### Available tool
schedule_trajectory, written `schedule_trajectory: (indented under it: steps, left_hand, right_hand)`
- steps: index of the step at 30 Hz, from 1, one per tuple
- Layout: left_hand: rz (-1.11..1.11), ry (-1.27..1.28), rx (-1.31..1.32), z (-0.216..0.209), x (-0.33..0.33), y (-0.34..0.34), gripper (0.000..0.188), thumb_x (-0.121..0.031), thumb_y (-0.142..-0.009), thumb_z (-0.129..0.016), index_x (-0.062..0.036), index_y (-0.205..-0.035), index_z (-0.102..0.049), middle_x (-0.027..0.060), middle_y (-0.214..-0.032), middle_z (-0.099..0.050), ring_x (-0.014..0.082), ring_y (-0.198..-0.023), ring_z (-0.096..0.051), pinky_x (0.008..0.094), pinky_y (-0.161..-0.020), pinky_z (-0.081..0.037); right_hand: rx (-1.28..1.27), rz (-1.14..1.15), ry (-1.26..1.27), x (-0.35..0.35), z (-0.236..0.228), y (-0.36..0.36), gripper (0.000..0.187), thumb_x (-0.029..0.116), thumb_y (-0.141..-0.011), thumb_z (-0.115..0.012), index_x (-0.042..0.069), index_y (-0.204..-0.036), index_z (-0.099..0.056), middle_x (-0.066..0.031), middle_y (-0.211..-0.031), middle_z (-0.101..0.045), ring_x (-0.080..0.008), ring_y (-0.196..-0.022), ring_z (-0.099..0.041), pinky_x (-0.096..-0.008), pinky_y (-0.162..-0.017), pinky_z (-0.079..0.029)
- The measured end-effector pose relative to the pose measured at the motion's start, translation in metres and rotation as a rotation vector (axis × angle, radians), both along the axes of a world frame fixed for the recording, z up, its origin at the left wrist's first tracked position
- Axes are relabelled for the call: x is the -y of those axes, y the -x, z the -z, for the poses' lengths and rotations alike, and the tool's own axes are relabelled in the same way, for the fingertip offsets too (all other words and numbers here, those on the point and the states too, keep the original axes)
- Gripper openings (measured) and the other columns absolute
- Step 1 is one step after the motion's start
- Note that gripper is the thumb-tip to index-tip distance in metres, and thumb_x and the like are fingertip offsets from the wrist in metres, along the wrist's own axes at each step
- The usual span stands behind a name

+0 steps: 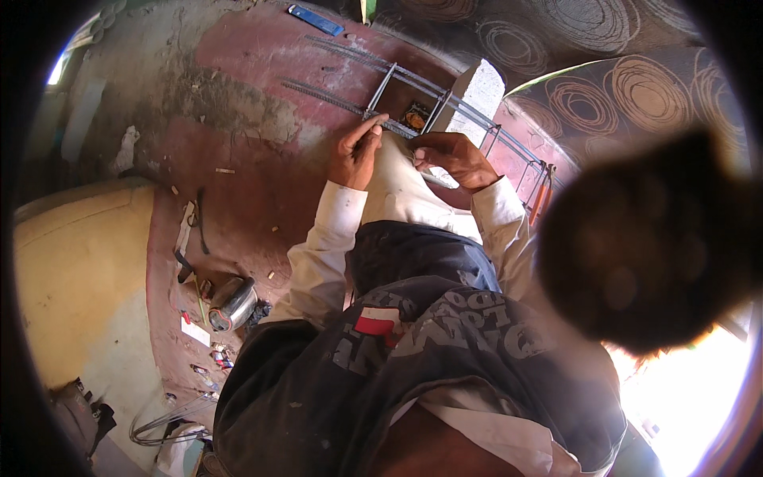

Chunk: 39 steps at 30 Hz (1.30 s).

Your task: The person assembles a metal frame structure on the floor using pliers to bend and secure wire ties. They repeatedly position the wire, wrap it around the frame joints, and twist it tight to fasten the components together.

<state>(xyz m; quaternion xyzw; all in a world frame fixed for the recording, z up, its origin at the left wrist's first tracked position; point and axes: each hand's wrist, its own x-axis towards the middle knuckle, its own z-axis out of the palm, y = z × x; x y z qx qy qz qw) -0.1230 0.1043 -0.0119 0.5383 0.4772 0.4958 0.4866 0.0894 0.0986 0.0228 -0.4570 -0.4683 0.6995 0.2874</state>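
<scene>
A rebar cage (pixel 433 94) of long ribbed bars and square stirrups lies in front of me, resting across a pale concrete block (pixel 477 91). My left hand (pixel 355 153) is closed, its fingertips at the corner where a stirrup meets the near bar. Whatever sits between those fingers is too small to make out. Just right of it, my right hand (pixel 457 159) is pinched shut by the near side of the cage, over my light trousers (pixel 397 183). Something thin seems to be in that pinch, but its kind is unclear. Pincers with orange handles (pixel 542 197) hang at the cage's right end.
A blue tool or box (pixel 315 20) lies on the reddish floor beyond the cage. At left are a metal canister (pixel 232 304), straps (pixel 187 238) and small litter beside a yellowish panel (pixel 83 262). Patterned dark fabric (pixel 588 87) covers the far right. A dark blurred shape (pixel 648 246) blocks the right side.
</scene>
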Motion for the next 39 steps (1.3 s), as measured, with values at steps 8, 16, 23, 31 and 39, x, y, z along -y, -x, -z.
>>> schedule_trajectory:
  steps: [8, 16, 23, 31, 39]
  left_hand:
    - [-0.053, -0.086, -0.144, -0.005, -0.021, 0.03, 0.022, -0.016, -0.092, -0.057, -0.0058, -0.108, -0.068, 0.0028, -0.08, -0.061, 0.0093, -0.067, -0.052, 0.0237, -0.065, -0.044]
    - [-0.278, -0.034, -0.304, 0.012, -0.024, 0.025, 0.019, -0.016, -0.09, -0.06, -0.0067, -0.103, -0.07, 0.0077, -0.079, -0.065, 0.0131, -0.069, -0.059, 0.0279, -0.065, -0.047]
    - [-0.16, 0.068, -0.307, 0.01, -0.017, 0.032, 0.019, -0.022, -0.089, -0.062, -0.0092, -0.101, -0.07, 0.0113, -0.084, -0.068, 0.0218, -0.076, -0.066, 0.0306, -0.068, -0.05]
    - [-0.188, -0.134, -0.828, 0.009, -0.077, 0.041, 0.019, -0.026, -0.088, -0.061, -0.0088, -0.089, -0.069, 0.0147, -0.086, -0.068, 0.0342, -0.077, -0.066, 0.042, -0.068, -0.052]
    - [0.046, -0.066, -1.196, 0.069, -0.164, 0.018, 0.01, -0.017, -0.081, -0.059, -0.0116, -0.085, -0.067, 0.0143, -0.088, -0.068, 0.0357, -0.083, -0.067, 0.0464, -0.07, -0.054]
  right_hand:
    - [-0.195, 0.151, 0.277, -0.011, 0.01, 0.023, 0.032, 0.016, -0.086, -0.068, -0.004, -0.108, -0.057, -0.0104, -0.09, -0.065, -0.0184, -0.084, -0.063, -0.0312, -0.083, -0.048]
    - [0.46, 0.141, -0.477, 0.0, 0.01, 0.063, 0.038, 0.02, -0.08, -0.075, 0.001, -0.11, -0.059, -0.0089, -0.09, -0.065, -0.014, -0.079, -0.062, -0.0287, -0.072, -0.051]
    - [0.353, 0.376, -0.144, -0.039, 0.018, 0.053, 0.028, 0.024, -0.088, -0.066, -0.003, -0.093, -0.066, -0.0076, -0.076, -0.067, -0.013, -0.069, -0.062, -0.0259, -0.067, -0.049]
    - [0.667, 0.202, -0.267, -0.144, 0.06, 0.045, 0.026, 0.027, -0.084, -0.068, 0.003, -0.094, -0.07, -0.0093, -0.078, -0.068, -0.0155, -0.07, -0.064, -0.0296, -0.068, -0.051]
    - [0.901, 0.013, -0.56, -0.231, 0.13, 0.001, 0.033, 0.025, -0.083, -0.065, 0.005, -0.108, -0.067, -0.0161, -0.097, -0.07, -0.0237, -0.095, -0.067, -0.0335, -0.086, -0.051]
